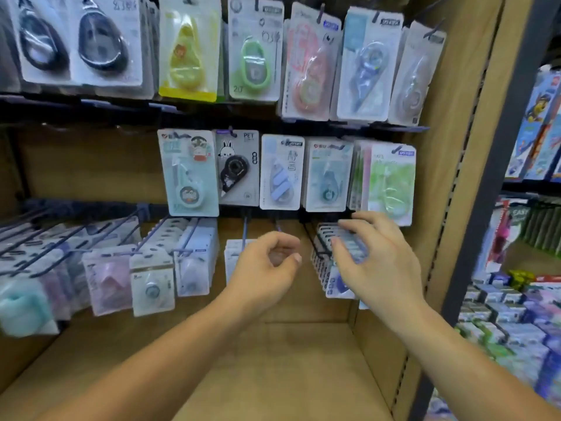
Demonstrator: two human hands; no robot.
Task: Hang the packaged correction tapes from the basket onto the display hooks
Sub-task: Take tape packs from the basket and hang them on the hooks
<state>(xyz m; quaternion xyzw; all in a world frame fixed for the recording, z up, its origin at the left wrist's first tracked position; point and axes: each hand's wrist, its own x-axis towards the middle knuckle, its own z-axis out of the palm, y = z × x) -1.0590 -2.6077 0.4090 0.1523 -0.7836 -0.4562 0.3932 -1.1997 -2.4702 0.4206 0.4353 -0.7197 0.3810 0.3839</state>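
Packaged correction tapes [331, 285] hung in a tight row on a black hook [310, 238], and everything else is placed from that row. The hook ran out from the back rail towards the person. The packets hung across it with their long sides down and their top edges stacked one behind another.

The right hand [379, 262] lay directly on the row. It was spread wide, its fingers [349, 240] nearly straight across the top edges, touching them and gripping nothing. The left hand [264, 265] hovered to the left of the row, apart from it. Its fingers were curled in towards the thumb and nothing showed between them. It sat in front of a neighbouring hook [244, 230], whose few packets [233, 259] hung far back.

No packet was in either hand, and the basket was out of view.

As I judge it, the right hand was the one placed to square the row or press it back. The packets would slide only along the hook's line, away from the person. A fresh packet would have to meet the hook tip hole-first, from the near side of the row. The left hand was closer to the neighbouring hook than to this one.
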